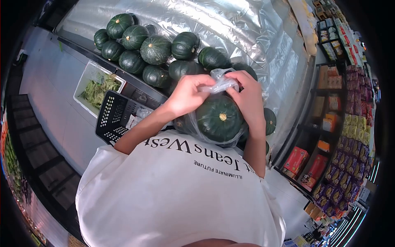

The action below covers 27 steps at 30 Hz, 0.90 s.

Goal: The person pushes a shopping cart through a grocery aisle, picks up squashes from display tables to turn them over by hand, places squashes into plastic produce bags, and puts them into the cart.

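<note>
A dark green pumpkin (pixel 219 118) with a pale stem mark sits inside a clear plastic bag (pixel 220 84), close against my shirt. The bag's top is gathered and twisted above the pumpkin. My left hand (pixel 189 94) pinches one side of the gathered plastic, fingers closed. On the other side, my right hand (pixel 248 96) grips the same bunched plastic between thumb and fingers. Several more green pumpkins (pixel 155 50) lie just beyond my hands on the display, some partly hidden behind my arms and the bag.
Silvery foil sheeting (pixel 247 33) covers the display stand. At left, a black perforated basket (pixel 113 117) holds some packages, beside a white foam box (pixel 98 86) of leafy scraps. Shelves with red boxes (pixel 295 160) and hanging purple packets (pixel 343 164) stand at right.
</note>
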Tool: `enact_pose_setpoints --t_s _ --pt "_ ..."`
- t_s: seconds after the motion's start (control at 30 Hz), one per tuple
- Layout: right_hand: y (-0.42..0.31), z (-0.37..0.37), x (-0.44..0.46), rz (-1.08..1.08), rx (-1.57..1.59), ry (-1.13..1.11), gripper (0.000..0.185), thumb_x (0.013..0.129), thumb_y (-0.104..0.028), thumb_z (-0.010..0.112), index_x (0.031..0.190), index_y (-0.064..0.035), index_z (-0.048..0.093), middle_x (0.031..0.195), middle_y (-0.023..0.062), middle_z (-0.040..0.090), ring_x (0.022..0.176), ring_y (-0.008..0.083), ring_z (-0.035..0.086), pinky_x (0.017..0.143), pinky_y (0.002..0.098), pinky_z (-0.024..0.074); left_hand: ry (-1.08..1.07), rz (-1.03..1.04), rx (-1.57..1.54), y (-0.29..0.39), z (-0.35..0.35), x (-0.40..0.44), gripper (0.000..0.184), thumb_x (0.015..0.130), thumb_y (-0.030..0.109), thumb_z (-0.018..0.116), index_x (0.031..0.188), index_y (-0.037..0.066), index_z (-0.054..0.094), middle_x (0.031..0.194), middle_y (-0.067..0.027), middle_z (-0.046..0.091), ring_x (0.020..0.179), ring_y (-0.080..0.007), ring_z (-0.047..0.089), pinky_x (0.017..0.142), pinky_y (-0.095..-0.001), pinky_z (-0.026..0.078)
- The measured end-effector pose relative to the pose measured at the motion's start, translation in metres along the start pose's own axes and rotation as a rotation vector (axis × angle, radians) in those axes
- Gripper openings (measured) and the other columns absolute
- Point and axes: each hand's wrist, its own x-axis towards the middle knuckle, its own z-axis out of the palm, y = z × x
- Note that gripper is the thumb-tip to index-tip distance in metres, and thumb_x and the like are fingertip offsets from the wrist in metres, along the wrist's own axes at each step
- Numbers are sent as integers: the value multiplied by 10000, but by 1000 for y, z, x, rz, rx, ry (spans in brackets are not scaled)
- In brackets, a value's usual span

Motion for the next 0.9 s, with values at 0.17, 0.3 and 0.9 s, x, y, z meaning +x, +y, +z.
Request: enact_pose_setpoints --t_s 0.17,0.3,0.9 --pt "20 -1 -31 -63 29 146 414 716 33 659 1113 -69 601 1151 76 583 931 242 585 799 320 467 44 300 302 11 -7 -7 431 737 -137 557 1150 -12 542 1132 -142 560 1073 -231 553 891 -308 464" --pt "11 -14 -64 -117 -1 -2 563 686 118 607 1198 -115 583 1333 93 467 1182 272 468 941 336 409 -73 613 698 20 -19 -10 529 649 -105 610 1140 93 599 1286 -111 480 1207 -352 428 986 -450 390" --pt "16 -19 -74 -162 389 -185 687 573 -123 846 1198 -98 563 1414 140 331 1306 288 342 1039 395 338 -435 559 336 7 -11 16 575 576 -7 620 1143 81 595 1395 -156 372 1340 -419 241 1074 -506 231"
